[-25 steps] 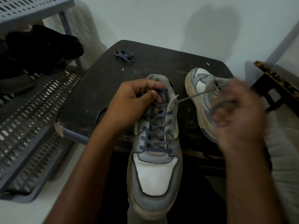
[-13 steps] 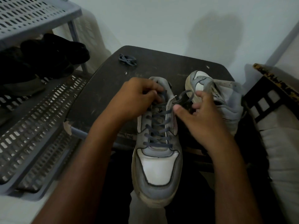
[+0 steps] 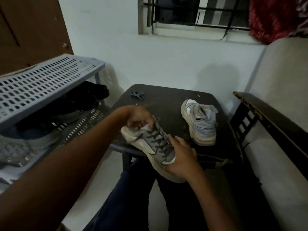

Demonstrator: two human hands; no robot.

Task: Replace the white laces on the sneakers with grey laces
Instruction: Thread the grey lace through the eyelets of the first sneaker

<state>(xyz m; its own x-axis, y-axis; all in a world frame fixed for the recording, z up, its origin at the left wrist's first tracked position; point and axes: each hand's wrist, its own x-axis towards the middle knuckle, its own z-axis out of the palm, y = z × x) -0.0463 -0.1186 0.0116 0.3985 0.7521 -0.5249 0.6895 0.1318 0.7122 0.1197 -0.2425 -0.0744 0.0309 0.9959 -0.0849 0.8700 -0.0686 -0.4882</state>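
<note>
A grey-and-white sneaker point(image 3: 155, 144) threaded with grey laces lies tilted across the near edge of the dark table point(image 3: 168, 104), its toe towards me. My left hand point(image 3: 138, 119) grips its heel and tongue end with curled fingers. At the toe end, my right hand point(image 3: 180, 158) wraps around the shoe from the right. The second sneaker point(image 3: 200, 124) stands on the table to the right, apart from both hands; no lace shows on it. A small bundle of grey lace point(image 3: 137, 94) lies at the table's far left.
A grey perforated shoe rack point(image 3: 41, 80) with dark shoes point(image 3: 80, 100) stands at the left. A pale cushioned seat with a dark wooden arm point(image 3: 266, 117) is at the right. My legs in dark trousers point(image 3: 133, 189) are below the table edge. A barred window point(image 3: 191, 12) is in the wall.
The view has lifted and pulled back. The laced sneaker has turned diagonal and tilted. My right hand left the lace end and now holds the toe; my left hand stays at the tongue end.
</note>
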